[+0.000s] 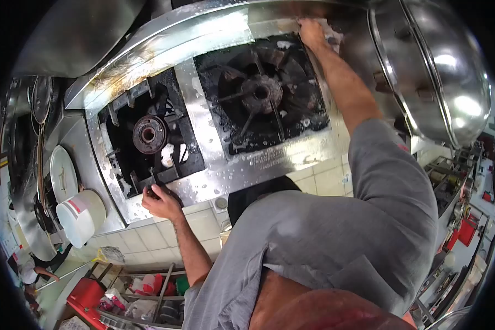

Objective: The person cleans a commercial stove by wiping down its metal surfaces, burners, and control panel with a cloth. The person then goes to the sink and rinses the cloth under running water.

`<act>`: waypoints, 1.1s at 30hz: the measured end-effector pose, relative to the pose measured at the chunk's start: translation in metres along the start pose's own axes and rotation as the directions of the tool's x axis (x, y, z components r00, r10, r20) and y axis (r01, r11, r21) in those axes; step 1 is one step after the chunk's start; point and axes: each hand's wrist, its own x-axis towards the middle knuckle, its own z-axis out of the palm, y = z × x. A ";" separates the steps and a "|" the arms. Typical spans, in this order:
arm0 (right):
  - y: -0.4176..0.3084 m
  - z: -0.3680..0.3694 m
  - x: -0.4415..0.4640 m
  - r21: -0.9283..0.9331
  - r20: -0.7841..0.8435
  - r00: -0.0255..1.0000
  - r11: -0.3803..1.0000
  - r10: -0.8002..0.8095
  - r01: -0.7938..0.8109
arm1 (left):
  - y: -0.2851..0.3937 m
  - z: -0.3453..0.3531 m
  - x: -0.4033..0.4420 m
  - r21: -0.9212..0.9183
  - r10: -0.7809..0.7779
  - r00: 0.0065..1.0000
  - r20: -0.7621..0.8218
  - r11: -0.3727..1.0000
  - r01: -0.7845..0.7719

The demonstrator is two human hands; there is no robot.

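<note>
A wet steel stove top (206,129) lies below me, with a left burner (149,135) and a right burner (261,94) set in black wells. At the front edge near the left burner, my left hand (162,204) is curled round a small dark object that I cannot make out. My right hand (312,32) reaches to the back right corner beside the right burner, its fingers closed on a pale crumpled cloth (333,37) against the steel.
Large steel vessels (434,71) stand at the right. A white bucket (81,217) and a plate (63,173) are at the left, near hanging pans and ladles. Shelves with red containers (88,302) sit lower left, where another person (28,272) shows.
</note>
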 end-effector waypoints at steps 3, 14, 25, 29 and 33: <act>0.002 -0.019 -0.050 0.045 0.096 0.995 0.999 -0.020 0.016 | 0.000 -0.004 -0.004 0.039 0.068 0.997 -0.026 0.997 -0.067; 0.038 -0.018 -0.190 0.209 -0.045 0.986 0.964 -0.158 0.164 | -0.003 -0.005 -0.001 0.092 0.078 0.997 -0.019 0.993 -0.076; -0.069 -0.018 -0.004 0.046 0.217 0.976 0.999 0.008 -0.018 | -0.003 -0.003 -0.002 0.129 0.180 0.982 -0.050 0.977 -0.172; -0.023 -0.017 0.006 0.018 0.097 0.987 0.992 0.126 -0.128 | -0.003 -0.003 -0.002 0.091 0.104 0.994 -0.019 0.991 -0.102; -0.011 -0.034 -0.060 0.016 0.132 0.990 0.998 -0.057 0.056 | -0.005 -0.002 -0.005 0.074 0.120 0.993 -0.016 0.990 -0.119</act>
